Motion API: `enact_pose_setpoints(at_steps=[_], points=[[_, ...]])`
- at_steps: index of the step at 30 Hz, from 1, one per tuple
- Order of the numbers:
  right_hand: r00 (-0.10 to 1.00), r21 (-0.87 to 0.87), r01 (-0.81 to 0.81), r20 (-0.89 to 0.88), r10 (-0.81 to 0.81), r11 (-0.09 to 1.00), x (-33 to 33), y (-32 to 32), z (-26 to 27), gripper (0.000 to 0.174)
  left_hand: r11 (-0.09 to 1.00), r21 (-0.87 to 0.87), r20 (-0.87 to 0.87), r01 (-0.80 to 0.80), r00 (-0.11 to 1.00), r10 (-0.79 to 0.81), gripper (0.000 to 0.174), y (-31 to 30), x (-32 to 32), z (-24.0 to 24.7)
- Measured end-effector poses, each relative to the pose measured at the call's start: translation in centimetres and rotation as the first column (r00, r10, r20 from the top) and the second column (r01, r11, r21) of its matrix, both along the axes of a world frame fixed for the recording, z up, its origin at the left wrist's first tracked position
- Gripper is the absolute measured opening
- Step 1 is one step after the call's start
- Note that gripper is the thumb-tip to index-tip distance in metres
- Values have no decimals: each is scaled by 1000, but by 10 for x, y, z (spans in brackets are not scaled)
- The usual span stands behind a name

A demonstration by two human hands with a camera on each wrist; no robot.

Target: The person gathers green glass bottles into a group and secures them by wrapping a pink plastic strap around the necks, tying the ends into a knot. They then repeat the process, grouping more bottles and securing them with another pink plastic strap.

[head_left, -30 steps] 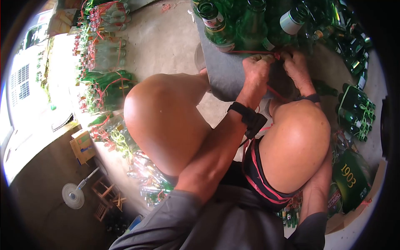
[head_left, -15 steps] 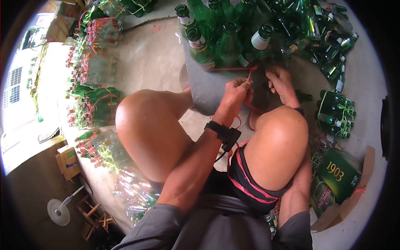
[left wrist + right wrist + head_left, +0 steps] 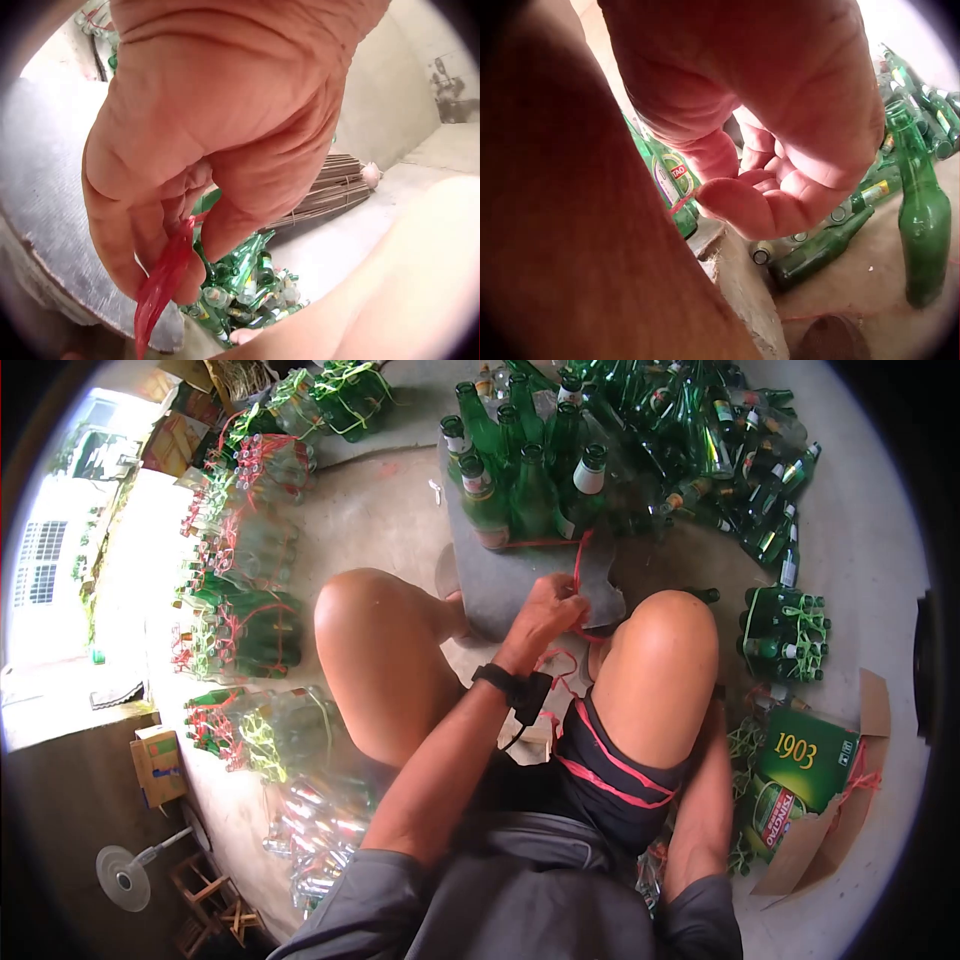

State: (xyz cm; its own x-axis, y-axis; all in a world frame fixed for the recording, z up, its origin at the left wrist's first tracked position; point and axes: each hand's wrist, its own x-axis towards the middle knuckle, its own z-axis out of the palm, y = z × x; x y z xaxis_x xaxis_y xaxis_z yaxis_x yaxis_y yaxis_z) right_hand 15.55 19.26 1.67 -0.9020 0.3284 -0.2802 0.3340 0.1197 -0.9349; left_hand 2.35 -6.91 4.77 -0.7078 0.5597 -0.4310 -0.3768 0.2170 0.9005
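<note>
Red string point(image 3: 163, 283): glossy, creased.
Left hand point(image 3: 214, 139): pinches it between thumb and finger.
Right hand point(image 3: 761, 127): fingers curled; their hold I cannot tell.
Hidden from above: same hand, behind my knee point(image 3: 655, 650).

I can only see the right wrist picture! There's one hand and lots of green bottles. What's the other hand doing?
Observer: The left hand is pinching a red strip.

Operator: Ooh, where does the strip go?

Observer: From that hand it runs up to the corner of a cluster of upright green bottles, as the head view shows.

Operator: Cool! Are there any numbers anywhere?

Observer: Yes, the head view shows 1903 in yellow on a green carton.
</note>
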Motion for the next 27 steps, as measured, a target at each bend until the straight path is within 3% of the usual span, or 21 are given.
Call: enact_pose_setpoints(at_steps=[5,10,15,16,18,20,22,24,27], points=[[998,117,17,-57,-10,993,45,15,-4,14,999,32,-43,16,999,-15,52,-2,6,39],[988,259,30,-156,11,965,67,26,-12,14,978,-21,-225,207,952,-206,50,-7,13,76],[936,484,65,-332,114,872,55,40,-2,15,984,58,-358,171,923,-140,41,-20,-1,104],[935,486,67,-335,114,872,51,36,16,15,983,59,-376,172,916,-137,37,-25,-8,117],[975,33,208,-85,-205,977,43,37,54,15,988,71,-422,139,901,-96,31,-36,-21,136],[966,62,250,-88,-244,966,29,41,76,15,973,230,-458,-24,880,130,30,-49,-39,145],[969,97,210,-150,-194,973,18,32,128,16,968,225,-462,-109,863,204,29,-67,-56,161],[966,166,187,-212,-150,968,0,29,154,17,971,168,-579,-170,780,237,27,-76,-71,170],[960,201,74,-281,-15,977,-23,5,208,16,973,116,-539,-198,810,229,30,-86,-85,187]])
